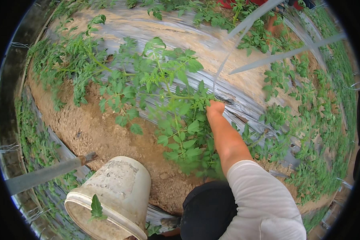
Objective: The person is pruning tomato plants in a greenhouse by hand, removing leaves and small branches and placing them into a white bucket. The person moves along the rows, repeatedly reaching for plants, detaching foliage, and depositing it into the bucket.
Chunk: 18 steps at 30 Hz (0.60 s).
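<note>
My right hand point(215, 108) is closed around the stem of a leafy tomato plant point(183, 97), beside a thin white strip of twine point(217, 73) that runs up out of the plant. Leaves partly cover the fingers. The plant's stems sprawl left over silver plastic mulch point(195, 81) and bare soil point(114, 138). My left hand is out of view. Before me at the lower left is a dirty white plastic bucket point(123, 177), its mouth towards the bottom left. A single green leaf point(96, 207) shows at its rim.
A grey metal pole point(48, 173) comes in at left above the bucket. Pale strips point(288, 54) cross the upper right. Another person's red clothing point(226, 3) and bare limb point(271, 25) show among plants at the top. More tomato rows point(318, 105) line the right side.
</note>
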### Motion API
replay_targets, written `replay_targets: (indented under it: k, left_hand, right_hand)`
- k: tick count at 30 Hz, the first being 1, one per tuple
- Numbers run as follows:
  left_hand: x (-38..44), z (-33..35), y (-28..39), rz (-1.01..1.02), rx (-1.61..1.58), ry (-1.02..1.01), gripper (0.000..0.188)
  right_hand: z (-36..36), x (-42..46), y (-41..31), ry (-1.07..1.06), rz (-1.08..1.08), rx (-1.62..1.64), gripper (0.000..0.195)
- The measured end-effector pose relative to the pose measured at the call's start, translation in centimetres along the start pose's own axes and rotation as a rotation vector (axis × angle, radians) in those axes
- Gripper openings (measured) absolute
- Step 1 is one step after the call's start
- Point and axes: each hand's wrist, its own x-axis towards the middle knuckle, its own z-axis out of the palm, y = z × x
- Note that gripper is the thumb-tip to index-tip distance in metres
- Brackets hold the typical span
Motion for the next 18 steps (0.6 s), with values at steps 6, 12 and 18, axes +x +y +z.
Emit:
replay_targets:
  k: [6, 12, 18]
  left_hand:
    - [0.6, -0.4, 0.1, 0.019, -0.037, -0.002, 0.017]
    - [0.2, 0.6, -0.7, 0.024, -0.066, 0.015, 0.015]
    - [0.2, -0.3, 0.0, 0.010, -0.026, 0.015, 0.012]
  right_hand:
    - [-1.9, 2.3, 2.0, 0.010, -0.422, -0.429, 0.035]
    - [-4.6, 12.3, 6.8, -0.285, -1.105, -0.686, 0.027]
    - [-6.1, 8.6, 5.0, -0.479, -1.200, -0.775, 0.019]
